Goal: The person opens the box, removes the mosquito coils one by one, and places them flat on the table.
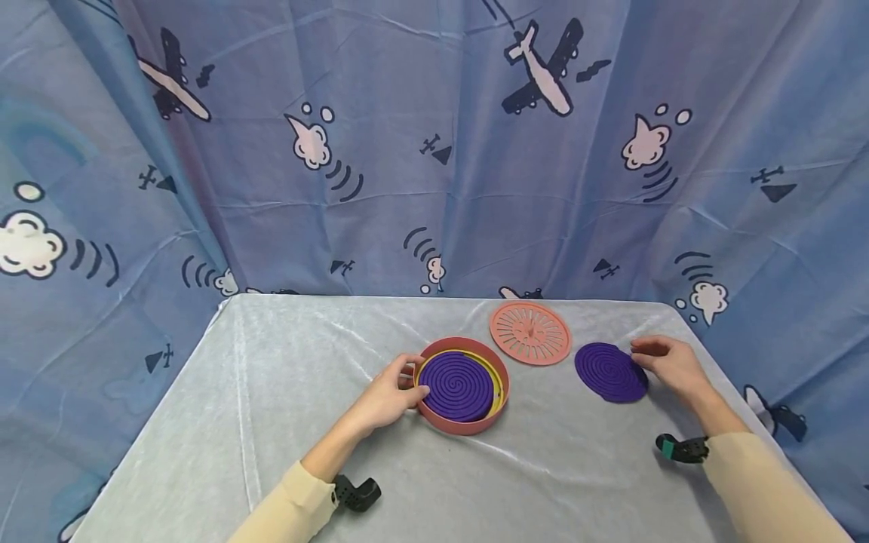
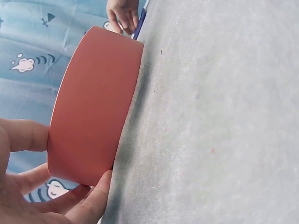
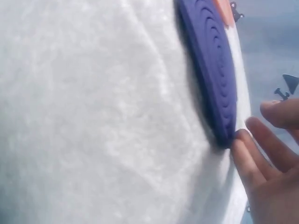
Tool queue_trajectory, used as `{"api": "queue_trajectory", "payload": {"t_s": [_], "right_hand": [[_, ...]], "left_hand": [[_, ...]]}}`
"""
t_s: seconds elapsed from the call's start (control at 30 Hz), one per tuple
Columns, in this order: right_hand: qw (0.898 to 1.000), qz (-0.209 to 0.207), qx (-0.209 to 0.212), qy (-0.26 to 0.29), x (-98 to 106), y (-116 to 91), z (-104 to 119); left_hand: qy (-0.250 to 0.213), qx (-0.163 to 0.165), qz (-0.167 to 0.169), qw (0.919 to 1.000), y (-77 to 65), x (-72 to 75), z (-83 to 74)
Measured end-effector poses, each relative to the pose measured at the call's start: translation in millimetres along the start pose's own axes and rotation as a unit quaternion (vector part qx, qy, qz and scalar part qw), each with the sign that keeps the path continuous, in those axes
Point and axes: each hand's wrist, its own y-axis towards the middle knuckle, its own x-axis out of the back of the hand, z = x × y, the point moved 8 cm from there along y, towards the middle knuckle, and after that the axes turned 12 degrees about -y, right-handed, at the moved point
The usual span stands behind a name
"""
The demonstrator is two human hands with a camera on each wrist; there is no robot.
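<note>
A round coral box (image 1: 463, 427) stands on the table with a purple spiral mosquito coil (image 1: 456, 386) inside it. A yellow ring (image 1: 500, 386) shows around part of that coil. My left hand (image 1: 388, 395) grips the box at its left side, thumb over the rim and fingers against the wall, as the left wrist view (image 2: 91, 102) also shows. To the right lies another purple mosquito coil (image 1: 609, 372), possibly more than one stacked. My right hand (image 1: 672, 366) is at its right edge. In the right wrist view, fingertips (image 3: 240, 135) meet the coil's edge, with the thumb apart.
A coral slotted lid (image 1: 532, 332) lies flat behind, between the box and the right-hand coil. The table (image 1: 305, 354) has a pale wrinkled cloth. A blue patterned curtain (image 1: 380, 151) hangs behind and at both sides.
</note>
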Motion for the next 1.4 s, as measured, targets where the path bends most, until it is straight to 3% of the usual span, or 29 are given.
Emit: {"api": "queue_trajectory", "payload": {"t_s": [0.17, 0.37, 0.6, 0.93, 1.2, 1.4], "right_hand": [[1.0, 0.001, 0.0, -0.013, 7.1, -3.0, 9.1], [1.0, 0.011, 0.018, 0.002, 6.7, -6.9, 44.4], [0.997, 0.066, 0.041, 0.014, -8.1, -11.3, 87.0], [0.99, 0.104, 0.085, 0.031, -36.3, -16.4, 148.3], [0.978, 0.142, 0.113, 0.107, -51.9, -30.0, 201.1], [0.974, 0.146, 0.149, 0.088, -63.6, -36.8, 227.9]], "left_hand": [[0.004, 0.0, 0.001, 1.0, 0.6, 0.6, 1.5], [0.002, -0.002, 0.001, 1.0, 1.1, 0.1, 2.1], [-0.01, -0.004, 0.011, 0.9999, 3.1, -5.0, 2.1], [-0.003, -0.004, 0.001, 1.0, 2.3, -0.5, 1.5], [-0.003, -0.001, 0.002, 1.0, 2.5, 0.6, 0.8], [-0.006, -0.002, 0.003, 1.0, 2.4, -0.6, 1.0]]}}
